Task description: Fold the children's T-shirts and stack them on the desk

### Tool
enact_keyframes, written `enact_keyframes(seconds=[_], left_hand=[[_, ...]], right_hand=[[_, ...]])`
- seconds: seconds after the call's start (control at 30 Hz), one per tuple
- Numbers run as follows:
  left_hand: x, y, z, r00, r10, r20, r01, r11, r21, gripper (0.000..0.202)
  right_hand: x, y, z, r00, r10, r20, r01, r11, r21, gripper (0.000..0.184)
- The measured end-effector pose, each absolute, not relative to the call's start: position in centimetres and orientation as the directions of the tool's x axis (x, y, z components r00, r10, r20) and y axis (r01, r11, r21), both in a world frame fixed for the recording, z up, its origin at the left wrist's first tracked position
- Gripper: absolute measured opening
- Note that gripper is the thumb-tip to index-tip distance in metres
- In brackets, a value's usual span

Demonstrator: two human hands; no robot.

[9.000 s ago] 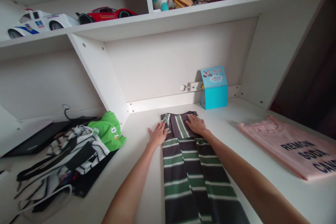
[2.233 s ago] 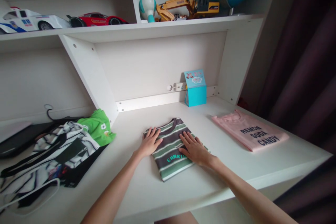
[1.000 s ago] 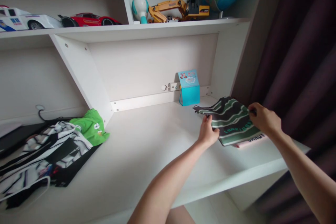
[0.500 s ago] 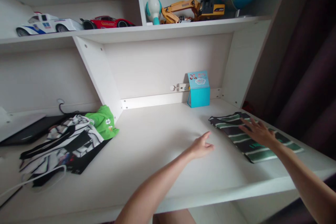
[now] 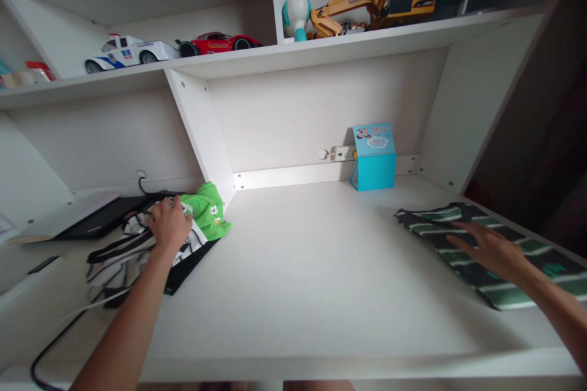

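Right hand (image 5: 493,252) spread flat on folded striped shirt (image 5: 431,226), right end of desk (image 5: 321,256), palm weight keeping folds down; left hand (image 5: 169,227) curled over black-and-white garment (image 5: 119,253) beside green shirt (image 5: 208,215), grip hidden, cannot tell

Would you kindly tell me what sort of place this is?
Most likely a child's bedroom or study at home: a white desk with shelves above, a red toy car and a toy excavator on them, and a folded striped shirt on the desk.
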State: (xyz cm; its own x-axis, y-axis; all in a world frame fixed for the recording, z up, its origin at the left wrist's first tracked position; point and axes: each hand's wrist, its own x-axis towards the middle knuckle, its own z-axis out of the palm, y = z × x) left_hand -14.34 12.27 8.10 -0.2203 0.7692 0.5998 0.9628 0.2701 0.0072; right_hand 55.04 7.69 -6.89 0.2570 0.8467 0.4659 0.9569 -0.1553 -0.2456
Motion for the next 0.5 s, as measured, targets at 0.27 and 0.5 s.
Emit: enact_keyframes(seconds=[0.27, 0.5], left_hand=[[-13.3, 11.0, 12.0, -0.319, 0.526, 0.788, 0.946, 0.219, 0.237, 0.026], [5.5, 6.6, 9.8, 0.622, 0.606, 0.496, 0.672, -0.738, 0.059, 0.027]], right_hand=[[47.2, 9.0, -2.1, 0.035, 0.832, 0.553, 0.974, 0.095, -0.206, 0.038], [35.1, 9.5, 1.8, -0.18, 0.829, 0.53, 0.846, 0.405, -0.346, 0.035]])
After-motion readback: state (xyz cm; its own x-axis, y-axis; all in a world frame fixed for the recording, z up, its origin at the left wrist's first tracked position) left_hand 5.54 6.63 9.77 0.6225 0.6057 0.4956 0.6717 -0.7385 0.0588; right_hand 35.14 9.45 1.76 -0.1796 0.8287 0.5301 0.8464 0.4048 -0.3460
